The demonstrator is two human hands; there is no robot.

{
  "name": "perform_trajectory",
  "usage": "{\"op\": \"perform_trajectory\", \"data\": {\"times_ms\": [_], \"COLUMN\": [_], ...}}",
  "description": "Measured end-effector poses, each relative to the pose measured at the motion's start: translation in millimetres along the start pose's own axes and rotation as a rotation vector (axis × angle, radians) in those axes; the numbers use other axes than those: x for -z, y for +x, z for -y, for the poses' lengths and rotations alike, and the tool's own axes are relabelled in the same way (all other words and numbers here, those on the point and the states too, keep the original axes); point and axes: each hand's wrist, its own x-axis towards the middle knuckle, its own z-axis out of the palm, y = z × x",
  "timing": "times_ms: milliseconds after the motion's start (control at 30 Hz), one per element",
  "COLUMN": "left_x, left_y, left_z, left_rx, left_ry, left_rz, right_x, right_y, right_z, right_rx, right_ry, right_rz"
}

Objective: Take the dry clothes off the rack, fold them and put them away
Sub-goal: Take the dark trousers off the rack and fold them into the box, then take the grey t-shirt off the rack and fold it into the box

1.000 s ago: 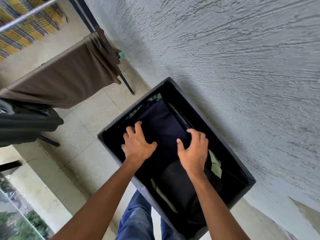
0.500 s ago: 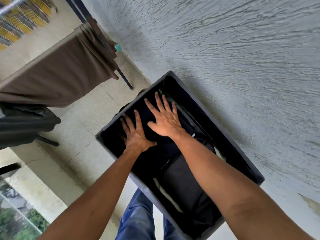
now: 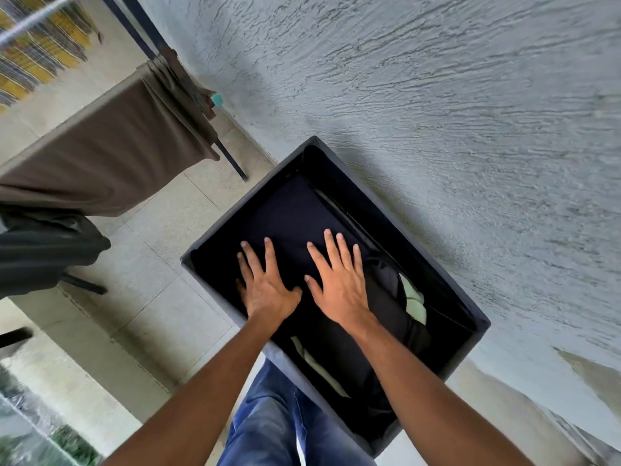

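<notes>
Pressing the left hand [image 3: 265,288], fingers straight and spread, and just beside it the right hand [image 3: 339,287], equally flat, neither gripping anything, onto the folded navy-blue garment [image 3: 289,216] lying inside the dark rectangular fabric box [image 3: 248,200] against the grey textured wall [image 3: 437,95].

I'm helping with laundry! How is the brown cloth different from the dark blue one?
The brown cloth hangs spread over the rack; the dark blue cloth lies folded flat in the box. Nobody touches the brown cloth, while the left hand and right hand press flat on the dark blue cloth. Both are plain, without pattern.
</notes>
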Motion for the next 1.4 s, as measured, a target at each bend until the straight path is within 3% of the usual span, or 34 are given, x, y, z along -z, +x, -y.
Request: {"op": "perform_trajectory", "data": {"times_ms": [167, 300, 467, 533, 733, 900, 1100, 1233, 1400], "left_x": [6, 27, 71, 95, 178, 255, 338, 354, 341], "left_y": [10, 11, -30, -56, -122, -179, -219, -207, -148], "left_z": [1, 11, 28, 37, 97, 159, 216, 255, 333], "left_rx": [-0.032, -0.079, -0.092, -0.144, -0.15, -0.15, -0.112, -0.046, 0.075], "left_ry": [0.03, -0.085, -0.536, -0.54, -0.485, -0.465, -0.512, -0.454, -0.412], "left_rz": [0.032, 0.087, 0.157, 0.118, -0.09, -0.369, -0.604, -0.597, -0.463], "right_x": [2, 22, 65, 85, 156, 228, 291, 294, 220], "right_y": [12, 15, -6, -16, -21, -12, 19, 32, 85], "right_z": [3, 4, 22, 36, 102, 187, 289, 344, 405], "right_rx": [-0.03, -0.063, -0.241, -0.203, 0.016, 0.23, 0.418, 0.447, 0.411], "right_ry": [0.039, 0.123, 0.695, 0.796, 0.839, 0.875, 0.793, 0.725, 0.614], "right_rz": [0.107, 0.204, 0.366, 0.36, 0.312, 0.232, 0.167, 0.234, 0.403]}}
